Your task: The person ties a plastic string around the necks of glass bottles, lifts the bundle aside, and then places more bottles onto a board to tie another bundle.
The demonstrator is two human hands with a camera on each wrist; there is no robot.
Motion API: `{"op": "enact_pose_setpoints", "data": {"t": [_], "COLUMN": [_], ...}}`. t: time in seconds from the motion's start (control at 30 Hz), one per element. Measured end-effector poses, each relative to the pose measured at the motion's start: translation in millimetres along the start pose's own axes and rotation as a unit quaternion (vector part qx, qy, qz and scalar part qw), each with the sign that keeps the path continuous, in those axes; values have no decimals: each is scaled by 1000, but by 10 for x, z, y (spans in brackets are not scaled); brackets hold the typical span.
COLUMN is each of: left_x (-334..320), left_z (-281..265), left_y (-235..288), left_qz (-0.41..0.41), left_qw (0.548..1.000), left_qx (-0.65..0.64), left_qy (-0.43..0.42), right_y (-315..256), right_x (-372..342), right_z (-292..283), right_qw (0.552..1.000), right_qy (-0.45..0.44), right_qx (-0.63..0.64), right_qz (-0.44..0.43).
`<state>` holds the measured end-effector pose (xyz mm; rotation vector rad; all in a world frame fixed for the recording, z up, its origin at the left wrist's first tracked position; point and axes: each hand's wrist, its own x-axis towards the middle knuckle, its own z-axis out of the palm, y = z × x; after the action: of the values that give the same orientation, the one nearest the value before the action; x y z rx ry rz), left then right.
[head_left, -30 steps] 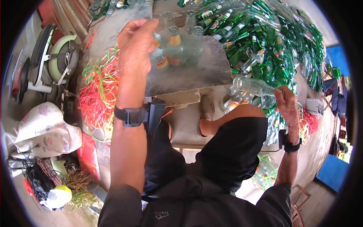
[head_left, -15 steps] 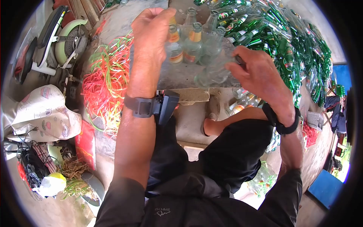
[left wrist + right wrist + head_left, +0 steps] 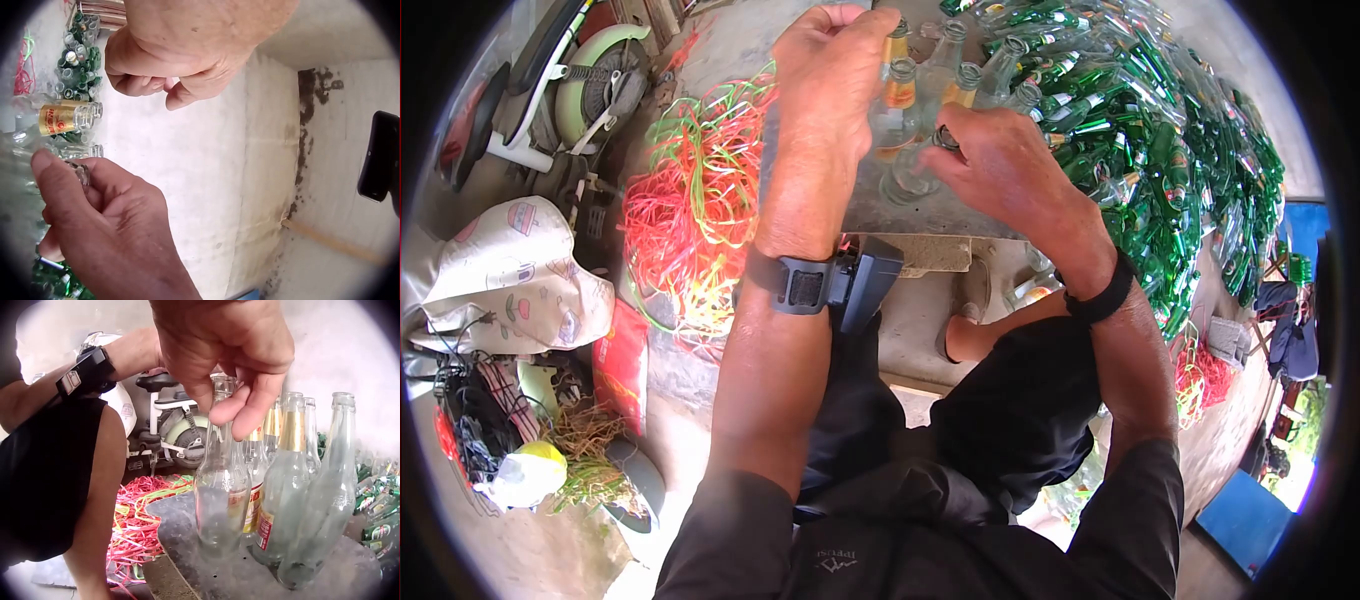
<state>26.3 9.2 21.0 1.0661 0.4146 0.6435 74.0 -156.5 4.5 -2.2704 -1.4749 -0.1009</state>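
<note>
My right hand (image 3: 1020,165) pinches the neck of a clear glass bottle (image 3: 222,494) between thumb and fingers. The bottle is upright, its base right at the dark board (image 3: 880,215). Just behind it in the right wrist view stand several more clear bottles, among them a gold-necked bottle (image 3: 290,469) and a plain bottle (image 3: 325,494) tilted a little. My left hand (image 3: 830,85) is raised over the board's left side, near the bottle necks in the head view. Its fingers are loosely curled, and the left wrist view shows nothing in the hand (image 3: 187,53).
A large heap of green bottles (image 3: 1140,150) lies to the right and behind the board. Red and green plastic straps (image 3: 695,210) are piled at the left, by a scooter (image 3: 585,90). My knees are close under the board's near edge.
My right hand has brought the clear bottle from the heap on the right over to the board, turning it from lying sideways to upright. The left hand keeps its loosely curled pose.
</note>
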Motion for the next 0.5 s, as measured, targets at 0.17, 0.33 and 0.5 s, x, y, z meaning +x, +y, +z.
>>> {"op": "enact_pose_setpoints", "data": {"t": [0.17, 0.33, 0.5], "left_x": [2, 13, -18], "left_z": [-16, -36, 3], "left_y": [17, 11, 17], "left_qz": [2, 0, 3], "left_qw": [1000, 1000, 1000], "left_qx": [3, -5, -1], "left_qy": [5, -2, 9], "right_y": [-46, -33, -4], "right_x": [96, 153, 171], "right_z": [48, 99, 152], "right_qw": [1000, 1000, 1000], "right_qy": [-10, -1, 5], "right_qx": [-5, 5, 10], "right_qz": [8, 0, 0]}}
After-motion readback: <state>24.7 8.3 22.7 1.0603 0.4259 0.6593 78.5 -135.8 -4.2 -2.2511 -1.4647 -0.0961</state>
